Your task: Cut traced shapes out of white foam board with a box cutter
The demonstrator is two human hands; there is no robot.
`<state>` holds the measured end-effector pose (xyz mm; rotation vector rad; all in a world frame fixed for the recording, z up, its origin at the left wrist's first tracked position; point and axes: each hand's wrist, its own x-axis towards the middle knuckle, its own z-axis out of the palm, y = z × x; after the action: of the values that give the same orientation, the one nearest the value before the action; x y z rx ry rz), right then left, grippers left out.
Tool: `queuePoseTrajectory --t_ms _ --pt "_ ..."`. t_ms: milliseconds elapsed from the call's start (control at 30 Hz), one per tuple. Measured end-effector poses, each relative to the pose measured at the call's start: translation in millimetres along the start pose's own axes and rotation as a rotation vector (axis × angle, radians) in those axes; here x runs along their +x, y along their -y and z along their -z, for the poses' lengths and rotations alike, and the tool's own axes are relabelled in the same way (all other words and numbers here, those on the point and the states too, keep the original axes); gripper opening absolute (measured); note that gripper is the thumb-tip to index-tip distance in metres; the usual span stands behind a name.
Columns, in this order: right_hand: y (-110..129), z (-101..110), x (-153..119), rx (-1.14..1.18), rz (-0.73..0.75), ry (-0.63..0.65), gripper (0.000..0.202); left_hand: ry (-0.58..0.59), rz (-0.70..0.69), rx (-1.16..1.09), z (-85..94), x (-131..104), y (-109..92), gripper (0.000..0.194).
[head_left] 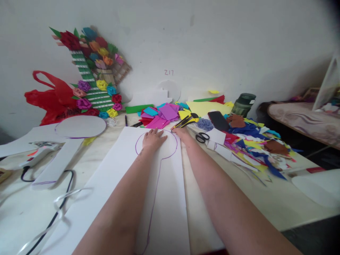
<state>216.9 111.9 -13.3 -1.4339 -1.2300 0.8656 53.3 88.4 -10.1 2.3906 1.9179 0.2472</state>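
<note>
A large white board [117, 184] lies before me, with a round head and a long stem drawn on it in a purple line [155, 191]. My left hand [153, 140] rests flat inside the drawn circle, fingers spread, pressing on the board. At the circle's upper right edge, my right hand [181, 132] is closed around a yellow and black utility knife [186, 121], near its front end. The blade tip is too small to make out clearly. Black-handled scissors [202, 137] lie just right of that hand.
Behind are coloured paper pieces [166, 115], blue yarn [205, 124], a phone [218, 121] and a green bottle [244, 104]. Paper scraps [255, 141] cover the right. At left are white cutouts [79, 126], a power strip [39, 156], cables and a paper-flower decoration [92, 78].
</note>
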Motion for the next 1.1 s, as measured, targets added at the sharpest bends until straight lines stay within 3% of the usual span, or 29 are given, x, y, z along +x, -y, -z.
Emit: queuePoseTrajectory --t_ms 1100 --pt "-10 1 9 0.056 0.025 0.014 0.016 0.01 0.001 -0.003 2.2 -1 -1 0.06"
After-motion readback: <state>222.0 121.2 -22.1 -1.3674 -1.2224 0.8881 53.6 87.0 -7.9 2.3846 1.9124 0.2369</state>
